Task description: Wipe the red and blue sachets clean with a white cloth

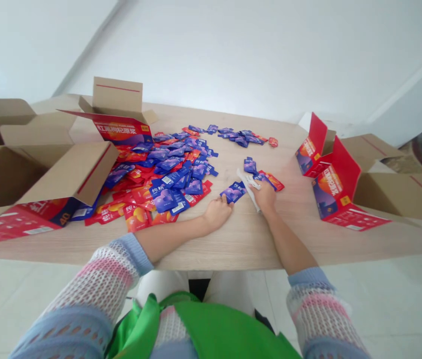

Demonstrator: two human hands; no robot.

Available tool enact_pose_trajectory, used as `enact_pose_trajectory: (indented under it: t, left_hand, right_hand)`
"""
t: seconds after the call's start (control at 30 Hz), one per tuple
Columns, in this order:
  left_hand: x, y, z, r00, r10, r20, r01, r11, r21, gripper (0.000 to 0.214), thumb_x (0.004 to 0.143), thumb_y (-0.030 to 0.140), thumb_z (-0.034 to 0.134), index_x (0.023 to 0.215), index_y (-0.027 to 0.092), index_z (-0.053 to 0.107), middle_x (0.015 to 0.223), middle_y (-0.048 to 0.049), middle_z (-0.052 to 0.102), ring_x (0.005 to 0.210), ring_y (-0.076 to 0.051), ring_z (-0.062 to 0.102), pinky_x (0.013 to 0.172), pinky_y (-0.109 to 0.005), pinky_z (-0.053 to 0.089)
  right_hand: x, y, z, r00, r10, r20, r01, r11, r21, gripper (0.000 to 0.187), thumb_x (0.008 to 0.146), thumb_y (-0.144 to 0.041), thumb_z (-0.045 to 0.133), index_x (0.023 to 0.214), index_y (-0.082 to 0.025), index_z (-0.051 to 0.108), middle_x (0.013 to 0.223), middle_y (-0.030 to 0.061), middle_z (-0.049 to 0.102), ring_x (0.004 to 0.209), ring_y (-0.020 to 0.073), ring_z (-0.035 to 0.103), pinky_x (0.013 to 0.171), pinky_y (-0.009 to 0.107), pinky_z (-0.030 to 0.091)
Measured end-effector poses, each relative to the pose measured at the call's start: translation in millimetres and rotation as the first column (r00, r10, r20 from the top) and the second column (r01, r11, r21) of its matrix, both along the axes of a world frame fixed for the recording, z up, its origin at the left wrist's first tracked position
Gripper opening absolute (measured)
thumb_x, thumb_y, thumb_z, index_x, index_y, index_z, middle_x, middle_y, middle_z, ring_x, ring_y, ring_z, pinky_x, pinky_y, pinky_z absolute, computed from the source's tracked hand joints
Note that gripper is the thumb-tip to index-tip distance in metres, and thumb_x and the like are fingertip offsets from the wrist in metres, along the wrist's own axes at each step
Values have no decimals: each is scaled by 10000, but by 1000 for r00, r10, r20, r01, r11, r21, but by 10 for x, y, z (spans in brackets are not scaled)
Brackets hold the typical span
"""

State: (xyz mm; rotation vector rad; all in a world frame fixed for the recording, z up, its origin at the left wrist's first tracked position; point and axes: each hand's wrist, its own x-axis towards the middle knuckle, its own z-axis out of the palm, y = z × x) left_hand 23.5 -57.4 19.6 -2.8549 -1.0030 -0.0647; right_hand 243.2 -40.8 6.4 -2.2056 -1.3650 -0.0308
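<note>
- Your left hand [217, 213] lies flat on the desk [233, 244], with the fingers loosely together and their tips touching the lower edge of a blue sachet [233, 192].
- Your right hand [265, 196] is just to the right of that sachet. Its fingers are curled and pressed together over a white strip [247, 187], and it looks like they're pinching it, though they hide part of it. Can't tell if it's paper or plastic.
- The white strip runs at a slant across the desk, its far end poking out past your right hand.
- Just past your right hand is a small bunch of blue sachets [250, 165], with a few red sachets [272, 180] lying right next to it.
- To your left, there's a big messy heap of mixed blue and red sachets [166, 174], well spread out and close to your left hand.
- Toward the far edge of the desk, there's a smaller scatter of blue sachets [240, 137] with one lone red sachet [272, 142] beside it.
- Open cardboard cartons [16, 174] sit on the left end, with red printed box panels [111, 127] folded out.
- More red printed boxes [336, 179] stand open on the right, beside another cardboard carton [393, 194].
- You've got knit sleeves [94, 279] on, plus something green [211, 329] across your front.
</note>
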Motion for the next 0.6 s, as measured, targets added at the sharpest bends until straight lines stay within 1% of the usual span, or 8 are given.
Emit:
enact_pose_trajectory:
  t: [0.07,0.13,0.2,0.27,0.33,0.4,0.47,0.6]
  left_hand:
    - [-5,20,-13,1000,-17,-5,17,1000,6,335,916,105,393,1198,119,571,1217,-263,535,973,-273,623,710,-380,520]
    - [-5,38,-36,1000,-29,-7,29,999,25,338,909,89,386,1186,121,577,1167,-257,562,957,-282,627,679,-383,524]
    - [-1,50,-64,999,-42,-4,43,998,50,340,904,82,381,1174,120,585,1142,-257,574,949,-294,629,649,-385,528]
    - [8,55,-91,998,-58,11,57,995,78,343,901,81,381,1175,111,585,1142,-262,575,956,-302,626,640,-385,529]
    - [20,56,-115,998,-64,20,62,992,108,350,887,65,396,1183,76,581,1124,-271,584,966,-309,620,659,-392,529]
    - [33,57,-135,998,-57,12,55,991,124,348,860,43,425,1168,28,585,1090,-280,597,965,-315,617,686,-399,526]
    - [43,60,-153,999,-53,8,52,992,119,341,852,39,435,1154,15,593,1075,-282,602,972,-318,612,693,-399,522]
    - [50,72,-182,998,-49,39,45,994,101,340,897,76,384,1169,65,588,1112,-272,589,1002,-306,602,671,-381,517]
  right_hand:
    - [58,-4,9,999,49,-19,-46,990,133,425,844,-473,564,1141,-192,679,1088,120,666,964,250,602,833,329,443]
    - [36,-17,35,992,124,-31,-112,960,256,431,851,-475,556,1111,-158,690,1063,124,668,949,241,599,848,326,437]
    - [-71,-42,56,976,217,-29,-197,926,321,438,858,-474,549,1106,-143,692,1036,122,670,924,231,600,840,313,437]
    - [-235,-76,53,944,329,-14,-311,906,287,423,858,-473,552,1115,-166,690,1009,103,670,899,219,603,815,294,439]
    - [-404,-104,23,901,433,0,-427,888,173,391,856,-465,557,1119,-208,690,987,79,667,868,205,606,778,277,441]
    - [-530,-108,-17,877,480,0,-479,875,74,370,857,-453,557,1124,-233,686,991,67,661,859,197,607,758,265,439]
    - [-594,-75,-47,889,458,-10,-458,888,38,361,863,-445,550,1125,-237,683,1018,66,659,886,196,605,768,260,435]
    - [-577,57,-40,954,300,2,-299,954,-11,350,861,-473,546,1093,-252,688,1011,61,668,905,196,605,762,256,423]
